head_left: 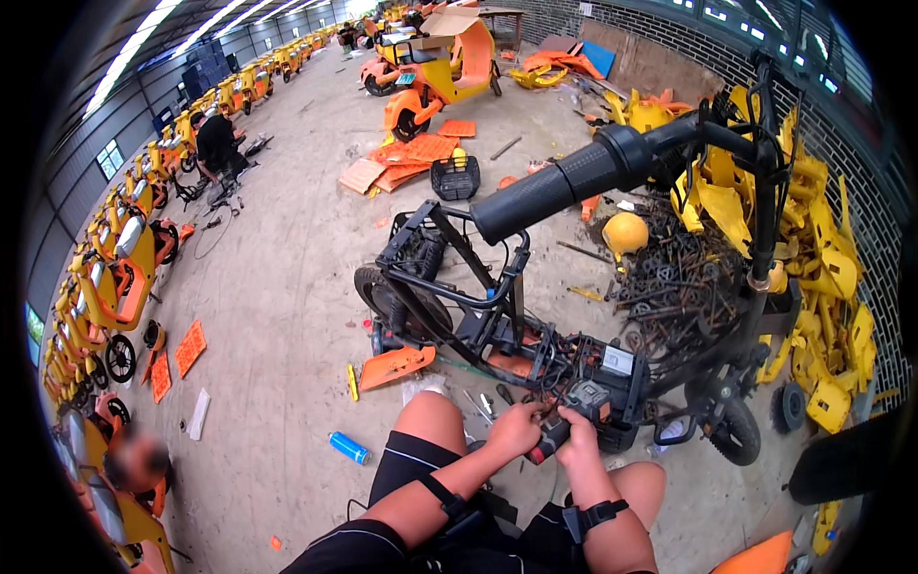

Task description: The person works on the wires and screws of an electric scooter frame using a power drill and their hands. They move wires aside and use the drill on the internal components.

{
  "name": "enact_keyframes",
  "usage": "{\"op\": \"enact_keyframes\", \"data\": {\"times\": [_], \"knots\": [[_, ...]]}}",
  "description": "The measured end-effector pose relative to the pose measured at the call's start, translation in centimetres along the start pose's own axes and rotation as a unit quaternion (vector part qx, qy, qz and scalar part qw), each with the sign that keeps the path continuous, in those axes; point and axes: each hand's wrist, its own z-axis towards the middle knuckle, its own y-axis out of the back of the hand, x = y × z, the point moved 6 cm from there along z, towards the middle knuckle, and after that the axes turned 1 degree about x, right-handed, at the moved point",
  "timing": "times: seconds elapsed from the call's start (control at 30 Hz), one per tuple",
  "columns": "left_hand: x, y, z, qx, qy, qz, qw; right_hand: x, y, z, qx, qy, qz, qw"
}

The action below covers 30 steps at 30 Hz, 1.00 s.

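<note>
A bare black scooter frame [555, 354] stood just in front of the person's knees, the largest thing at hand. Beyond its right side rose a heap of yellow panels [827, 277], and a smaller heap of dark metal parts [674, 292] lay nearer the frame. An orange panel [397, 366] lay just left of it. The cordless power tool [585, 402] was at the frame's near side, over its low middle section, with the right hand [579, 440] wrapped around its handle. The left hand [516, 430] was curled beside the tool; what its fingers held, if anything, could not be told. The step seemed to be power-tool work on a low fastening, its tip hidden; the next move likely called for a square, steady push. A blue can [350, 448] and slim hand tools [487, 403] lay on the frame's near left.
</note>
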Motion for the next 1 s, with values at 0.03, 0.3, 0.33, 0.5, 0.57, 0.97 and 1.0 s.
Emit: {"op": "enact_keyframes", "data": {"times": [0.03, 0.3, 0.33, 0.5, 0.57, 0.97, 1.0], "knots": [[0.0, -0.1, 0.3, -0.003, -0.010, -0.008, 1.000, 0.3, -0.1, -0.2, 0.011, 0.008, 0.003, 1.000], [4.0, -0.6, 1.9, 0.060, 0.041, -0.010, 0.997, 1.3, -2.2, -0.9, 0.031, 0.076, -0.026, 0.996], [5.5, -0.3, 2.1, 0.052, 0.019, 0.003, 0.998, 1.4, -2.7, -1.0, 0.032, 0.091, -0.058, 0.994], [5.8, -0.2, 2.1, 0.088, 0.003, 0.035, 0.996, 3.5, -0.7, -1.8, 0.058, 0.082, -0.106, 0.989], [6.0, -0.4, 3.2, 0.084, -0.007, 0.042, 0.996, 4.2, -1.8, -3.1, 0.082, 0.092, -0.094, 0.988], [8.1, -0.6, 4.9, 0.127, 0.087, 0.143, 0.978, 2.4, -3.9, -2.2, 0.111, 0.046, -0.171, 0.978], [7.4, -1.0, 4.3, 0.143, 0.077, 0.142, 0.976, 2.6, -4.3, -3.2, 0.127, 0.063, -0.175, 0.974]]}}
